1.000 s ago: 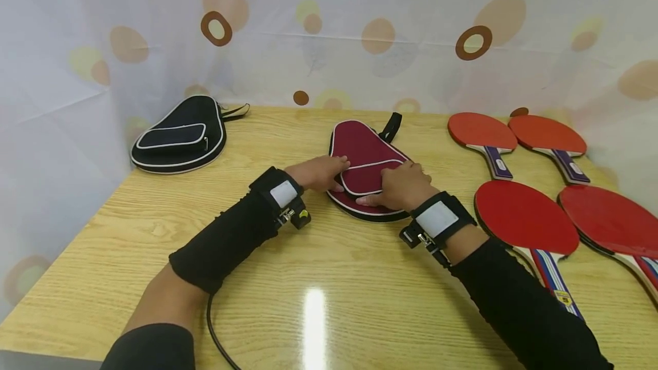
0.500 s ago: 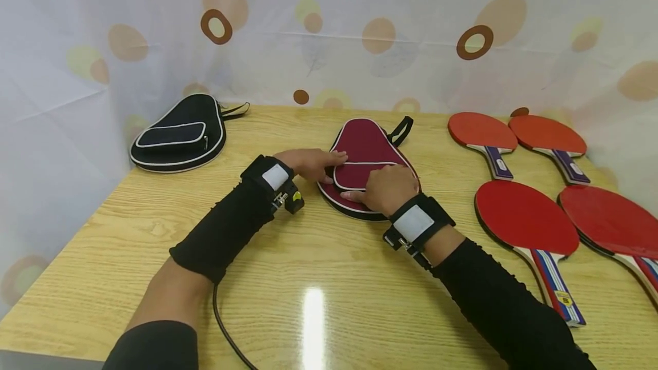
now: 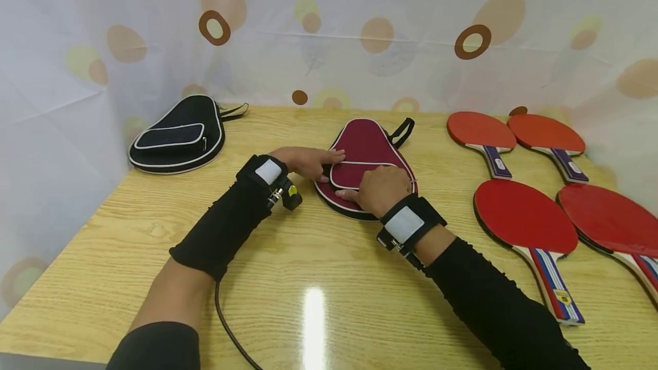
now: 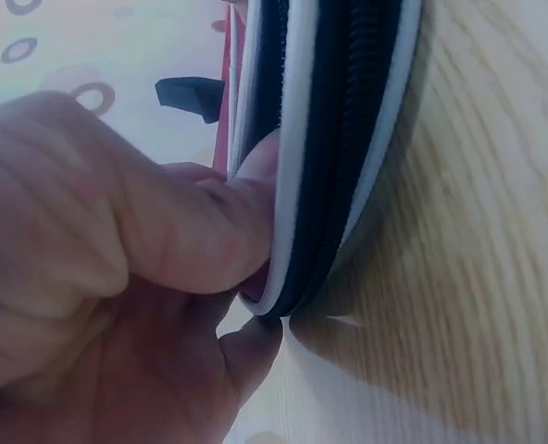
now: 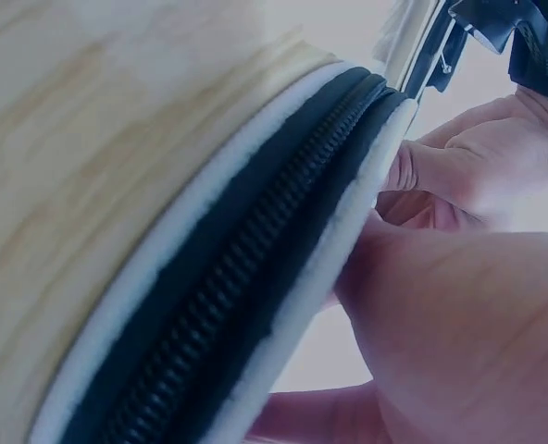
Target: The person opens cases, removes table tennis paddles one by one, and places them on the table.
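A dark red table tennis paddle case (image 3: 360,139) with white piping and a black wrist strap (image 3: 402,132) lies flat on the wooden table, its narrow end pointing away. My left hand (image 3: 307,162) grips its left side at the pocket's end; the thumb sits low beside the pocket and the index finger lies on top. My right hand (image 3: 381,190) holds the pocket's lower right part, with curled fingers above and the thumb along the bottom edge. In the right wrist view the case's side zip (image 5: 246,250) looks closed. Some fingertips are hidden.
A black paddle case (image 3: 177,136) lies at the back left. On the right are two orange-red paddles (image 3: 481,128) behind, and two red paddles (image 3: 524,214) in front, handles toward me. A patterned curtain (image 3: 329,33) stands behind the table. A cable (image 3: 226,324) hangs by my left arm.
Both hands have shifted slightly left along with the red case, which has turned a little so its strap end swings right. The paddles and the black case have stayed put.
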`<state>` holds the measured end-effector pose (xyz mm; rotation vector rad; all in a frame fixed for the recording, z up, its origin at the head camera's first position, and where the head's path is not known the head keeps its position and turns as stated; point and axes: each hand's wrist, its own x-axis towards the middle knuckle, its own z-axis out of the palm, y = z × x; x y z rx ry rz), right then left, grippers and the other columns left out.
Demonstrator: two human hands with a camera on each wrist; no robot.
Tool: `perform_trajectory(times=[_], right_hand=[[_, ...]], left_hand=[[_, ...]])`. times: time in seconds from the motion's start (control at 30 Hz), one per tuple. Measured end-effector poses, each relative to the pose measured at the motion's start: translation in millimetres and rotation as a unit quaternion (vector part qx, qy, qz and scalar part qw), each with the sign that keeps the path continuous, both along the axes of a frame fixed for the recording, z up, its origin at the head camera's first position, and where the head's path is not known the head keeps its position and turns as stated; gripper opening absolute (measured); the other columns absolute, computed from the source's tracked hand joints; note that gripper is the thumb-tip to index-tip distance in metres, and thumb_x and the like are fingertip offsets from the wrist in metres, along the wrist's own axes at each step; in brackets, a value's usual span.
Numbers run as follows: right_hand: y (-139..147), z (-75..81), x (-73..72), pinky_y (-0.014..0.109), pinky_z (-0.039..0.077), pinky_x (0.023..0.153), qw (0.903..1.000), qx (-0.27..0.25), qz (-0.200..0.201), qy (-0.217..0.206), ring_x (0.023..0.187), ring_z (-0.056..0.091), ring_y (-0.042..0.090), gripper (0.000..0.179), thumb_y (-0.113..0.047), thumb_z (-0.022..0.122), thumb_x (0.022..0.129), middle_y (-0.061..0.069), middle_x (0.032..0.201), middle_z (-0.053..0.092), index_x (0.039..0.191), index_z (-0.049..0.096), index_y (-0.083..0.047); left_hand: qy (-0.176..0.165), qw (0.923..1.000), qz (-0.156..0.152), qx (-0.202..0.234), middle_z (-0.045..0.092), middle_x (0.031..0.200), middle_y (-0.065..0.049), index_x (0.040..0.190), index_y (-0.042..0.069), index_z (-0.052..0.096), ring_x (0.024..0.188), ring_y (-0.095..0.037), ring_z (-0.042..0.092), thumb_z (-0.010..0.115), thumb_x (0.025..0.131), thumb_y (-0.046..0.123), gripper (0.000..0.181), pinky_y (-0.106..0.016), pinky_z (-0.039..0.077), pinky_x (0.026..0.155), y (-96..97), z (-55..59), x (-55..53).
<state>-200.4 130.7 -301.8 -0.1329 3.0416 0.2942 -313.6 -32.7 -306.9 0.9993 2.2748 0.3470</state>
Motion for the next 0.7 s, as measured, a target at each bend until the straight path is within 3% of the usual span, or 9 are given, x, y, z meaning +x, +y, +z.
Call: perform_trajectory(times=[0.07, 0.2, 0.3, 0.4, 0.5, 0.6, 0.7], right_hand=[[2.1, 0.7, 0.2, 0.044, 0.056, 0.059, 0.9999, -0.012, 0.008, -0.001, 0.074, 0.067, 0.037, 0.080, -0.075, 0.051, 0.090, 0.017, 0.065, 0.061, 0.068, 0.070, -0.001], [11.4, 4.3, 2.3, 0.046, 0.057, 0.067, 0.9979, -0.053, 0.032, -0.021, 0.078, 0.067, 0.036, 0.073, -0.069, 0.056, 0.091, 0.014, 0.067, 0.062, 0.070, 0.068, -0.001], [20.6, 8.4, 7.3, 0.051, 0.056, 0.082, 0.9920, -0.104, 0.042, -0.058, 0.094, 0.067, 0.042, 0.074, -0.063, 0.061, 0.093, 0.028, 0.095, 0.067, 0.107, 0.069, 0.010], [29.7, 13.4, 14.7, 0.061, 0.049, 0.095, 0.9822, -0.155, 0.049, -0.094, 0.116, 0.056, 0.054, 0.089, -0.057, 0.068, 0.091, 0.042, 0.131, 0.048, 0.141, 0.044, 0.013], [39.6, 14.3, 24.3, 0.073, 0.041, 0.096, 0.9745, -0.185, 0.058, -0.113, 0.125, 0.042, 0.064, 0.099, -0.053, 0.076, 0.085, 0.043, 0.146, 0.029, 0.152, 0.031, 0.005], [49.4, 11.4, 31.6, 0.078, 0.038, 0.093, 0.9718, -0.191, 0.072, -0.118, 0.130, 0.033, 0.065, 0.102, -0.050, 0.080, 0.083, 0.040, 0.151, 0.022, 0.156, 0.029, -0.002], [56.8, 7.4, 32.9, 0.075, 0.038, 0.096, 0.9712, -0.185, 0.097, -0.115, 0.132, 0.033, 0.063, 0.093, -0.044, 0.078, 0.087, 0.039, 0.153, 0.024, 0.157, 0.032, -0.003]], left_hand=[[-0.001, 1.0000, 0.003, 0.001, 0.006, 0.169, -0.009, 0.160, 0.004, 0.019, 0.155, -0.022, 0.000, 0.050, 0.102, 0.003, 0.067, -0.032, 0.008, 0.123, -0.3, 0.8, 1.3], [0.030, 0.9994, 0.004, -0.017, 0.008, 0.168, -0.012, 0.160, 0.002, 0.016, 0.155, -0.022, 0.005, 0.047, 0.103, 0.005, 0.064, -0.032, 0.010, 0.123, 1.1, 3.9, 11.6], [0.072, 0.9971, 0.013, -0.021, 0.013, 0.167, -0.017, 0.159, 0.000, 0.018, 0.154, -0.025, 0.011, 0.040, 0.104, 0.003, 0.060, -0.032, 0.016, 0.122, 4.8, 5.0, 28.3], [0.123, 0.9921, 0.023, -0.004, 0.021, 0.164, -0.023, 0.157, -0.005, 0.025, 0.153, -0.030, 0.018, 0.038, 0.104, 0.002, 0.055, -0.035, 0.022, 0.121, 10.1, 8.8, 50.6], [0.155, 0.9874, 0.014, 0.029, 0.027, 0.160, -0.028, 0.154, -0.007, 0.032, 0.152, -0.035, 0.021, 0.046, 0.106, 0.011, 0.052, -0.040, 0.022, 0.121, 13.0, 11.4, 72.6], [0.152, 0.9877, 0.003, 0.037, 0.024, 0.162, -0.027, 0.155, -0.002, 0.034, 0.151, -0.040, 0.019, 0.060, 0.103, 0.027, 0.065, -0.044, 0.020, 0.122, 13.8, 9.3, 88.8], [0.155, 0.9873, -0.008, 0.033, 0.027, 0.161, -0.025, 0.155, 0.002, 0.035, 0.150, -0.043, 0.021, 0.069, 0.097, 0.034, 0.075, -0.047, 0.020, 0.121, 15.7, 4.2, 97.1]])
